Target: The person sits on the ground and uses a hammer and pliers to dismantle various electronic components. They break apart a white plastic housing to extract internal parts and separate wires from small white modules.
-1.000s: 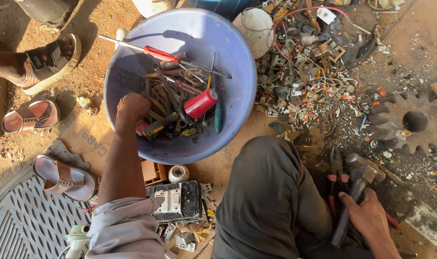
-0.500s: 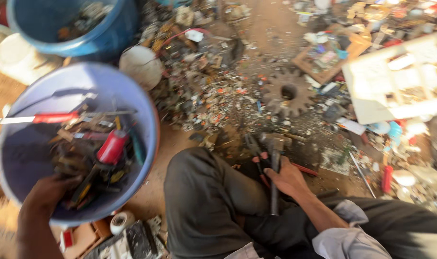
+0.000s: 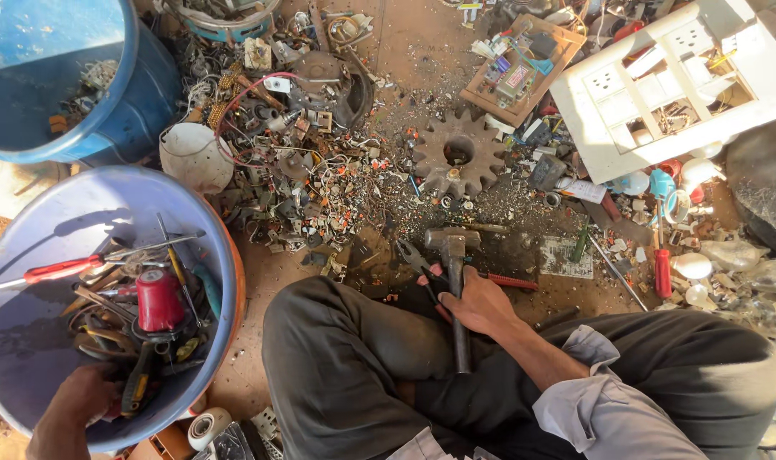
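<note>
I sit cross-legged on the dirt floor. My right hand (image 3: 476, 304) grips the handle of a metal hammer (image 3: 453, 255), whose head rests on the ground in front of my knee, beside pliers with red handles (image 3: 422, 268). My left hand (image 3: 81, 396) reaches into a pale blue tub (image 3: 222, 247) at the lower left. The tub holds several tools: a red-handled screwdriver (image 3: 60, 270), a red cylinder (image 3: 159, 300), pliers and other metal bits. What the left hand's fingers hold is hidden among the tools.
A rusty gear wheel (image 3: 458, 155) lies ahead amid a wide scatter of small scrap and wires. A dark blue bucket (image 3: 64, 85) stands top left, a white bowl (image 3: 190, 156) beside it. A white switch-plate frame (image 3: 669, 85) and a wooden tray lie top right.
The view has swung right and up, shifting the tub to the left edge. My right hand has stayed on the hammer handle, and my left hand remains in the tub.
</note>
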